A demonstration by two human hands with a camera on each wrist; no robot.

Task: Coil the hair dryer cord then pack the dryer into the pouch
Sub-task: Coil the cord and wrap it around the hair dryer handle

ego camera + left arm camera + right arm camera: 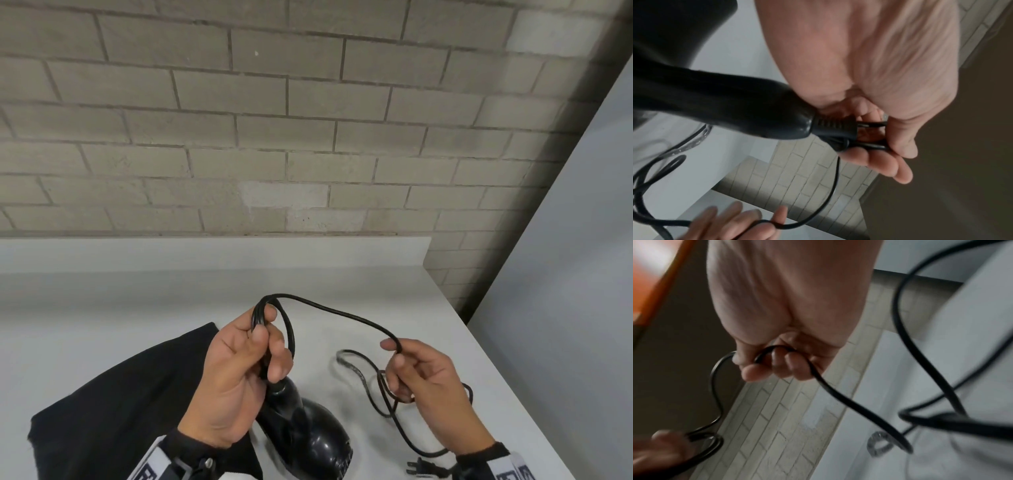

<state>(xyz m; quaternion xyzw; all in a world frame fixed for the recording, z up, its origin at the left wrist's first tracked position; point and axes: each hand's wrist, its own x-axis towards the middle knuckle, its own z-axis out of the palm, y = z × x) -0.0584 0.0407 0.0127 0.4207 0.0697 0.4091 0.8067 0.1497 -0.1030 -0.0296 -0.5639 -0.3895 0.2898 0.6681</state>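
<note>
The black hair dryer hangs from its handle end under my left hand, which pinches a few folded loops of the black cord near the strain relief. From there the cord arcs right to my right hand, whose fingers curl round it. The loose cord falls in loops onto the white counter, ending at the plug by my right wrist. A black pouch lies flat on the counter under my left forearm.
A grey brick wall rises behind the counter's raised back edge. The counter's right edge runs diagonally, with a grey floor or panel beyond it.
</note>
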